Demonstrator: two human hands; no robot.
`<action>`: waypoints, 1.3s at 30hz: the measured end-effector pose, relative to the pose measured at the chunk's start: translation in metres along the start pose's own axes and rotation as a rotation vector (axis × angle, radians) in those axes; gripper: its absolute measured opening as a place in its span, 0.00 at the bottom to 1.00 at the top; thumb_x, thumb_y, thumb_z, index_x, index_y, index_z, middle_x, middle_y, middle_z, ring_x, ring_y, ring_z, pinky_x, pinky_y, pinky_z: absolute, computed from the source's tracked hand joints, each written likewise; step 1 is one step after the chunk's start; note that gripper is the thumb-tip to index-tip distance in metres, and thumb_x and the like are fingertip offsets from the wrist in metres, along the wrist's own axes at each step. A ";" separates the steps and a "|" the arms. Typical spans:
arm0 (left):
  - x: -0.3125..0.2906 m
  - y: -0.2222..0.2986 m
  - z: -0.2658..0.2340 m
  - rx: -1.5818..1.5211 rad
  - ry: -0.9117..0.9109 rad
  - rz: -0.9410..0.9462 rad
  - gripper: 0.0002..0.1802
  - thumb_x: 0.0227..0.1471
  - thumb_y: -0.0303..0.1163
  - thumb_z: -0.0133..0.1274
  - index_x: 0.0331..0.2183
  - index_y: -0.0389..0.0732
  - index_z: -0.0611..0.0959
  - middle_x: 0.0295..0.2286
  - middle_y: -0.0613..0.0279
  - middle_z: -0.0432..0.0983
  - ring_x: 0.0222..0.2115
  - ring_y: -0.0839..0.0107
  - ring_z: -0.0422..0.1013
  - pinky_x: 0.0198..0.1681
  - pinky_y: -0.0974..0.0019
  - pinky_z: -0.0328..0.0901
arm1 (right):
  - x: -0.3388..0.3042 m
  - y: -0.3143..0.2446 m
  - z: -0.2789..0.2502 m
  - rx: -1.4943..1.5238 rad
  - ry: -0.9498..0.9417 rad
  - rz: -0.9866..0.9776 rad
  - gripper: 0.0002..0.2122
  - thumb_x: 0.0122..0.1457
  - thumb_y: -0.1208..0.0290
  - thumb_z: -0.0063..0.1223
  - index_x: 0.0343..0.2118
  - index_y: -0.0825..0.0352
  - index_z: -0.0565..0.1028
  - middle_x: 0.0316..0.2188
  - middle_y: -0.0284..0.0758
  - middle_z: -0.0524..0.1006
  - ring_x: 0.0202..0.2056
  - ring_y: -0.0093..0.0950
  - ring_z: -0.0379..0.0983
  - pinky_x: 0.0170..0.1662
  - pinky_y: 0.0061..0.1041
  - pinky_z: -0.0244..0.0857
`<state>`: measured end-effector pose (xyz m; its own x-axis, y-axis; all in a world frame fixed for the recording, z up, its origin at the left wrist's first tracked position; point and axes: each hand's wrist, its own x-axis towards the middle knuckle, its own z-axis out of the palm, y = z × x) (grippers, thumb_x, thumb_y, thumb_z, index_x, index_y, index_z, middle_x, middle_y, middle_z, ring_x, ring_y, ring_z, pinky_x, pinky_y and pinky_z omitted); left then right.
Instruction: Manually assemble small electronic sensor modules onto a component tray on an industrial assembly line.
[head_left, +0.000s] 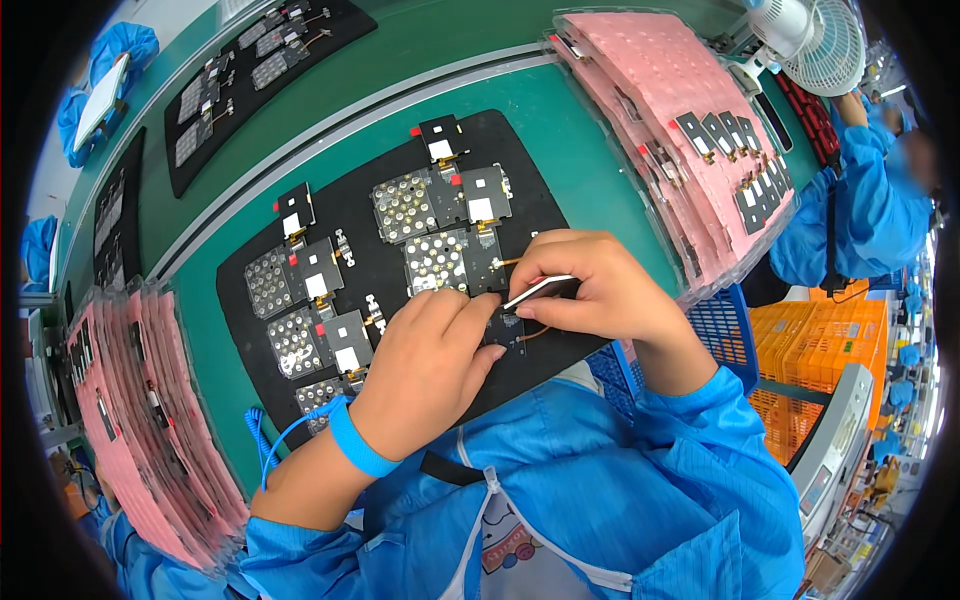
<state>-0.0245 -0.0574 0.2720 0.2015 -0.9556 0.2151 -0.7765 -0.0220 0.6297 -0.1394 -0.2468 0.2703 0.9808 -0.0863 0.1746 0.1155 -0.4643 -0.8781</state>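
My right hand (605, 290) pinches a small flat screen panel (545, 288) with a pale edge, holding it tilted above the black mat (520, 375). Close to its left, my left hand (430, 350) has its fingers curled together. Its fingertips press down at the circuit board (510, 335) by the panel's lower edge; what lies under them is hidden. A blue wrist strap (360, 440) circles my left wrist. Farther up the mat lie several keypad boards with round metal domes (405, 207), joined to small black modules with white squares (320, 268).
Stacked pink trays (640, 90) holding small screens stand at the right, more pink trays (150, 420) at the left. Beyond a metal rail, another black mat (260, 70) carries similar boards. A white fan (815, 45), orange crates (800, 340) and a co-worker in blue (860, 220) are at the right.
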 end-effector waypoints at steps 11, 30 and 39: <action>0.000 0.000 0.000 -0.021 0.013 -0.019 0.23 0.39 0.26 0.63 0.41 0.33 0.77 0.30 0.52 0.70 0.32 0.53 0.68 0.35 0.57 0.63 | 0.003 -0.005 -0.004 -0.012 -0.047 0.078 0.05 0.45 0.77 0.61 0.27 0.68 0.77 0.24 0.34 0.74 0.28 0.29 0.72 0.31 0.25 0.62; -0.002 -0.001 -0.001 -0.003 0.020 0.021 0.22 0.38 0.26 0.63 0.39 0.34 0.77 0.30 0.53 0.69 0.31 0.54 0.68 0.34 0.57 0.64 | 0.029 -0.011 -0.019 -0.195 -0.291 -0.052 0.09 0.45 0.74 0.60 0.29 0.71 0.77 0.24 0.40 0.75 0.27 0.38 0.73 0.29 0.31 0.65; -0.001 -0.001 0.000 0.042 0.007 0.012 0.21 0.38 0.28 0.63 0.39 0.35 0.77 0.29 0.56 0.70 0.32 0.56 0.68 0.34 0.58 0.64 | 0.027 -0.011 -0.018 -0.220 -0.299 -0.053 0.10 0.45 0.73 0.59 0.30 0.71 0.77 0.24 0.40 0.75 0.28 0.39 0.73 0.30 0.31 0.66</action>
<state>-0.0239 -0.0561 0.2707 0.1962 -0.9538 0.2275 -0.8034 -0.0234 0.5949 -0.1170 -0.2598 0.2925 0.9807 0.1888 0.0513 0.1628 -0.6425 -0.7487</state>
